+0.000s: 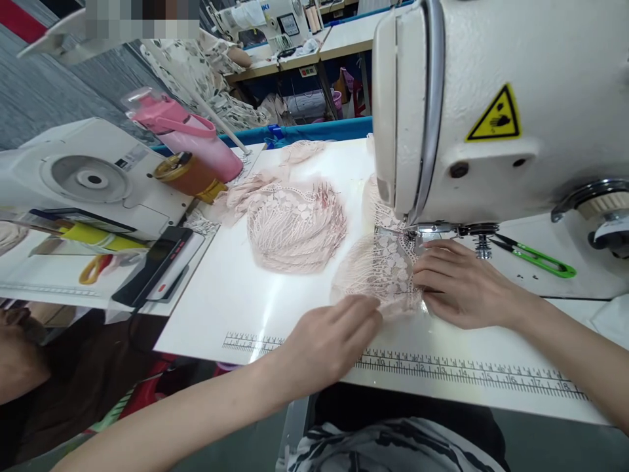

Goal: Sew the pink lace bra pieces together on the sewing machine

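Lace, centre-right of frame, ran from left hand (grip unclear) up to presser foot. Right hand lay nearer, flat, holding nothing.

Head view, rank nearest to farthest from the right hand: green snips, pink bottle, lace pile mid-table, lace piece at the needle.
1. lace piece: under the right hand, touching, at the needle.
2. green snips: just to the right, on the machine bed.
3. lace pile: to the left, mid-table.
4. pink bottle: far left, at the back.

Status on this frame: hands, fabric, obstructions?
Left hand on near edge of lace piece. Right hand pressing it flat below sewing machine. Lace pile apart, further left.
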`<state>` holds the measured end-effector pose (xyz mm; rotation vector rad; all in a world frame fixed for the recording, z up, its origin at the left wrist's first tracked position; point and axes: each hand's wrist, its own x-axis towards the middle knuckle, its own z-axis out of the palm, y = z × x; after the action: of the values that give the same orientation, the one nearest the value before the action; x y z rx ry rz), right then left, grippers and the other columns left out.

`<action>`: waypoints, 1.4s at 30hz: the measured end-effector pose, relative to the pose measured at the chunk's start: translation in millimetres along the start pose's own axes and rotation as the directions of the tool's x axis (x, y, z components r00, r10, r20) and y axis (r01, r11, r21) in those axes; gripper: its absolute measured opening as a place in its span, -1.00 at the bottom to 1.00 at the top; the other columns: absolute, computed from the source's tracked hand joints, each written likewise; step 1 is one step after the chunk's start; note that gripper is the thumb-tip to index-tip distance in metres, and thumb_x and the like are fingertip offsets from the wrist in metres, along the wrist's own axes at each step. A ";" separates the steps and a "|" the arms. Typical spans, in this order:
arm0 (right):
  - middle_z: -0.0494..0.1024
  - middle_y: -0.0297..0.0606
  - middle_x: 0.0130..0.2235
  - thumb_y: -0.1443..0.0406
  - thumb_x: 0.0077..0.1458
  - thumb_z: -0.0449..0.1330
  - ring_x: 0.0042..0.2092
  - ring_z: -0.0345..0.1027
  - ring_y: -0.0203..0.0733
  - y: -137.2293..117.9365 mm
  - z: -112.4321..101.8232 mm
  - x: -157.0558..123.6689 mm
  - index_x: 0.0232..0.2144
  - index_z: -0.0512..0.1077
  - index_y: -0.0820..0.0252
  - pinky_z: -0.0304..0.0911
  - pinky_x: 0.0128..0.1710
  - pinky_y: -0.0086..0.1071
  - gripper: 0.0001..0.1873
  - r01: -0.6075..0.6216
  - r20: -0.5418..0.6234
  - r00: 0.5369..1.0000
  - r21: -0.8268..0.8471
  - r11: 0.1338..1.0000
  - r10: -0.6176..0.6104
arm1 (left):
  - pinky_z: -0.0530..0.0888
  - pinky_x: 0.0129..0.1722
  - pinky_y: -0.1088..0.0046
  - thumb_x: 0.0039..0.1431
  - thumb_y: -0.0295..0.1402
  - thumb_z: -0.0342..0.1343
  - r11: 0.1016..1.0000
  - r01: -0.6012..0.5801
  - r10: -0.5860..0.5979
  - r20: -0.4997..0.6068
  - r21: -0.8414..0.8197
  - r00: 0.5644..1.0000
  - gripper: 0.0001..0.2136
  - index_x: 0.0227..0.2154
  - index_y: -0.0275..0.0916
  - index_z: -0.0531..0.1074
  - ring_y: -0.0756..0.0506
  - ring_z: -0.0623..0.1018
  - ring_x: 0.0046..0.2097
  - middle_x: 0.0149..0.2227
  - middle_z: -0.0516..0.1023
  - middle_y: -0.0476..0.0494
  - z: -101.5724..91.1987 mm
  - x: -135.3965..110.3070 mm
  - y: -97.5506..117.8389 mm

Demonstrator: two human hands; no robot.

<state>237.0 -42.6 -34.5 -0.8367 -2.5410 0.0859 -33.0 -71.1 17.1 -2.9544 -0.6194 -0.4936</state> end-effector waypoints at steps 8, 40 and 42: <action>0.55 -0.30 -0.20 0.39 0.16 0.12 -0.13 0.38 -0.19 4.5 1.6 -4.1 -0.15 0.38 0.19 0.27 -0.01 -0.16 -0.82 0.057 -0.147 0.987 -0.060 0.997 -0.065 | 0.36 -0.44 0.47 0.28 -0.25 0.04 0.983 0.069 -0.036 0.195 -0.168 0.980 -0.80 -0.23 -0.31 0.33 -0.03 0.47 -0.40 -0.40 0.47 -0.05 -4.2 46.2 -26.3; 0.59 -0.30 -0.12 0.52 0.17 0.09 -0.01 0.43 -0.23 -9.8 -0.3 -3.3 -0.06 0.36 0.22 0.43 -0.02 -0.33 -0.70 0.023 -0.145 0.989 -0.035 0.999 -0.028 | 0.36 0.19 0.21 0.14 -0.34 -0.03 0.997 0.043 -0.038 0.063 -0.071 0.997 -0.52 0.10 -0.52 0.23 -0.24 0.31 0.23 0.17 0.33 -0.41 68.5 39.3 -36.8; 0.60 -0.30 -0.14 0.51 0.18 0.10 -0.03 0.45 -0.24 -10.4 1.0 -0.9 -0.09 0.38 0.23 0.44 -0.04 -0.35 -0.74 0.020 -0.165 0.986 -0.026 0.999 -0.024 | 0.36 0.19 0.22 0.13 -0.37 -0.05 0.997 0.042 -0.039 0.050 -0.058 0.998 -0.54 0.08 -0.53 0.25 -0.23 0.33 0.22 0.16 0.35 -0.41 68.7 39.2 -37.1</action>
<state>231.5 -51.5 -33.7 -0.7910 -2.3990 -0.0209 6.3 -12.4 -34.3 -3.0229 -0.6828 -0.4521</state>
